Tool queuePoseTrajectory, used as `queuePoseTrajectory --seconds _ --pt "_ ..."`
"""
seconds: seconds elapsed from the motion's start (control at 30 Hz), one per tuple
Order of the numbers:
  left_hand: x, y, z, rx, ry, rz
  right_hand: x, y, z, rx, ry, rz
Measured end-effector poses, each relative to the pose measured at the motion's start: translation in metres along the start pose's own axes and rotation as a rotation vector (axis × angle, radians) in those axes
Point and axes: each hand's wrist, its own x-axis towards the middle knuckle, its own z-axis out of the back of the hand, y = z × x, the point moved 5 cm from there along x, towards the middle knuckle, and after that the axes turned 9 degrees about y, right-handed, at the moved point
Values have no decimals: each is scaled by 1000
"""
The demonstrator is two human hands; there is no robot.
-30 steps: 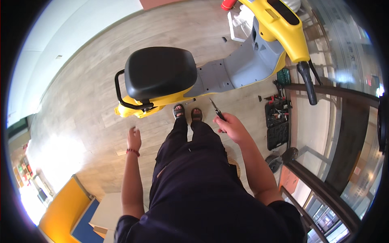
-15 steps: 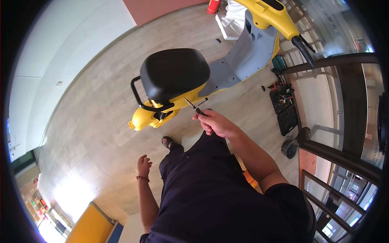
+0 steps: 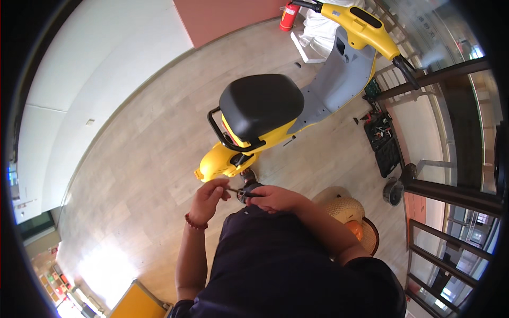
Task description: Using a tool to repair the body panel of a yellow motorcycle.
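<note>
A screwdriver [image 3: 248,194] with a dark handle and thin shaft lies level between my hands, just behind the yellow scooter. My right hand [image 3: 277,200] is closed around its handle. The fingers of my left hand [image 3: 209,198] pinch at the shaft's tip; whether a small part is also between them is too small to tell. Beyond my hands stands the yellow and grey scooter [image 3: 275,131], with a black seat [image 3: 262,105] and a black rear grab rail [image 3: 217,129]. Its rear end is closest to my left hand.
An opened black tool case [image 3: 386,153] lies on the floor at right, near a dark bucket [image 3: 393,192]. Close to my right elbow is a woven straw-coloured item [image 3: 345,211]. A red fire extinguisher [image 3: 289,17] and white wrapping [image 3: 321,32] are at the far side.
My left hand has risen from my side and closed at the screwdriver's tip. My right hand has drawn the screwdriver back toward my body and turned it level. The view has shifted.
</note>
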Motion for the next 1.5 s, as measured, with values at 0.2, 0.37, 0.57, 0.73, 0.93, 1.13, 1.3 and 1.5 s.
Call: queuePoseTrajectory --seconds 0.2,0.37,0.57,0.73,0.93,1.13,1.3,1.5 --pt "-25 -18 59 62 -243 79 71 44 -10 -181 81 81" --pt "-39 -31 120 62 -304 56 112 68 -33 -79 133 165" --pt "-40 -36 213 -70 -198 -54 190 69 -60 167 84 177" --pt "-62 -51 329 102 -76 9 294 81 -112 295 8 297" --pt "-77 -79 426 301 93 132 378 106 -170 340 -43 330" --pt "-22 -104 432 382 202 32 386 141 -156 476 -123 402" --pt "36 -132 440 437 278 -9 395 173 -133 580 -141 490" --pt "134 -169 479 501 317 53 433 239 -70 568 -125 561"
